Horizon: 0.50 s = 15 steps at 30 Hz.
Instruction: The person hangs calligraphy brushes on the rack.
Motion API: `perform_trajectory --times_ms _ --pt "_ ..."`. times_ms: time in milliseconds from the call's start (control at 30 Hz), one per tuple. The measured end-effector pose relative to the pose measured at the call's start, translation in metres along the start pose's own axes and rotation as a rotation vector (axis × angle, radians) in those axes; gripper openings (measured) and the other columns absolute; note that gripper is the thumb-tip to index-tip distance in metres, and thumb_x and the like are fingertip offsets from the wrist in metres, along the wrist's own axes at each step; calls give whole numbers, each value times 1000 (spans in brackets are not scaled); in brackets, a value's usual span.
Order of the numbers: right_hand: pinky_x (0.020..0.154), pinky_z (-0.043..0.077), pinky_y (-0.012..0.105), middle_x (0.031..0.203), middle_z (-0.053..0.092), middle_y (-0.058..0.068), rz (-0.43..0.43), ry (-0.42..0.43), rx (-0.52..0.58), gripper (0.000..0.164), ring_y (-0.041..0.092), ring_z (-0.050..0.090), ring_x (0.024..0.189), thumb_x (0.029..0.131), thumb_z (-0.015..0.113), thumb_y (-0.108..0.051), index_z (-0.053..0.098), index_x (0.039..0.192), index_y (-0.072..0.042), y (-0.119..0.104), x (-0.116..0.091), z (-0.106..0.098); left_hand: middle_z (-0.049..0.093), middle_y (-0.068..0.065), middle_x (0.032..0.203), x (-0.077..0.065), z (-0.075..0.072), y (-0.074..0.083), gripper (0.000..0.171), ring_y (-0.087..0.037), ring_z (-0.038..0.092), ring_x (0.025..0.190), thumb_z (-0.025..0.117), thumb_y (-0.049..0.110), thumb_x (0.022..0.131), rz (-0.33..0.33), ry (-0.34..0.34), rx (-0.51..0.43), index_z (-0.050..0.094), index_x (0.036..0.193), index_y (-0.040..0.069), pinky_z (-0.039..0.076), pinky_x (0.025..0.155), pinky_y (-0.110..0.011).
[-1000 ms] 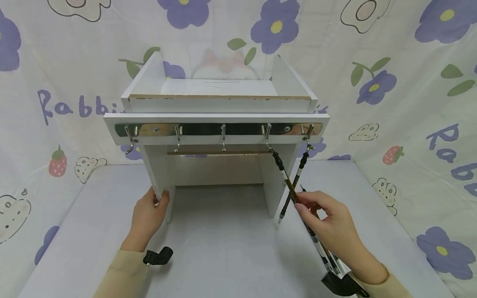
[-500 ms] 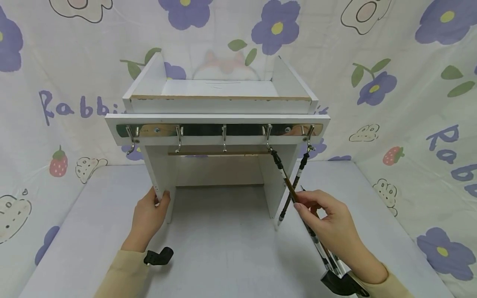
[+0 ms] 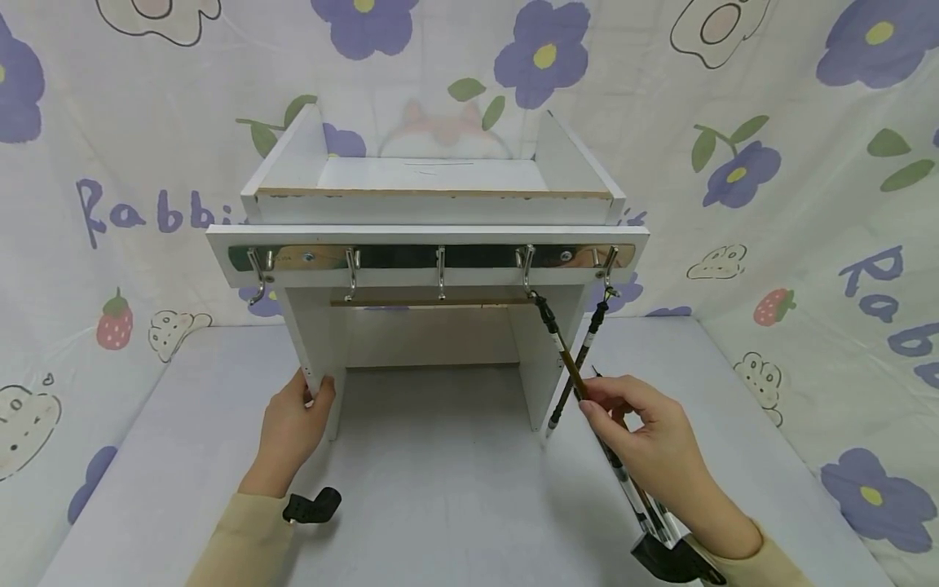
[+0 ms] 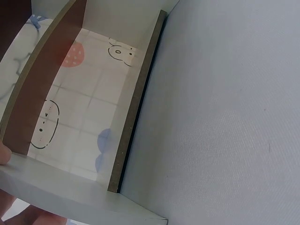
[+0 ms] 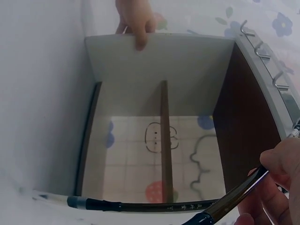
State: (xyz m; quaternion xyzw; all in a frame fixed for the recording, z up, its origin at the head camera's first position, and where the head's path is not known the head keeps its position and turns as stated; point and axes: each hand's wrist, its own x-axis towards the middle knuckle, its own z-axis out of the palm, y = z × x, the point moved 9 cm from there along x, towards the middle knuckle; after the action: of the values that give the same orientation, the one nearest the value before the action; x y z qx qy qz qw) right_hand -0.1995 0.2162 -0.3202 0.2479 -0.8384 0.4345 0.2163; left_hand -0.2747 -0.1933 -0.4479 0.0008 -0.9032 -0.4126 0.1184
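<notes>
My left hand (image 3: pixel 293 428) grips the front edge of the left side panel (image 3: pixel 297 338) of a white wooden rack, thumb on the inner face. My right hand (image 3: pixel 653 440) pinches a dark-handled calligraphy brush (image 3: pixel 568 361) between thumb and fingers. This brush slants down from the fourth hook (image 3: pixel 527 269), its cord end at the hook. A second calligraphy brush (image 3: pixel 561 399) hangs from the rightmost hook (image 3: pixel 609 265) and crosses behind the first. In the right wrist view its pale bristle tip (image 5: pixel 47 197) points left. More brush parts (image 3: pixel 656 518) show below my right hand, partly hidden.
A metal hook strip (image 3: pixel 396 255) runs across the rack's front board; its three left hooks are bare. Above is a tray-like top (image 3: pixel 440 173). The rack stands on a white-covered table (image 3: pixel 440 505) before a flower-printed cloth (image 3: pixel 440 73). Black cameras sit at both wrists.
The hanging brush's lower tip sways very slightly. Both hands keep the same grip and place.
</notes>
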Motion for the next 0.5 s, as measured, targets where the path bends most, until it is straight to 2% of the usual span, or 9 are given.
perform_trajectory --times_ms 367,500 --pt "54 44 20 87 66 -3 28 -2 2 26 9 57 73 85 71 2 70 106 -13 9 -4 2 53 -25 133 0 1 -1 55 -43 58 112 40 41 102 -11 -2 -2 42 143 5 51 81 -56" --pt "54 45 21 83 66 2 30 12 21 25 11 57 69 83 71 8 69 104 -5 -10 -2 2 54 -26 132 0 0 0 54 -43 59 111 40 40 102 -7 1 -1 43 142 4 52 81 -56"
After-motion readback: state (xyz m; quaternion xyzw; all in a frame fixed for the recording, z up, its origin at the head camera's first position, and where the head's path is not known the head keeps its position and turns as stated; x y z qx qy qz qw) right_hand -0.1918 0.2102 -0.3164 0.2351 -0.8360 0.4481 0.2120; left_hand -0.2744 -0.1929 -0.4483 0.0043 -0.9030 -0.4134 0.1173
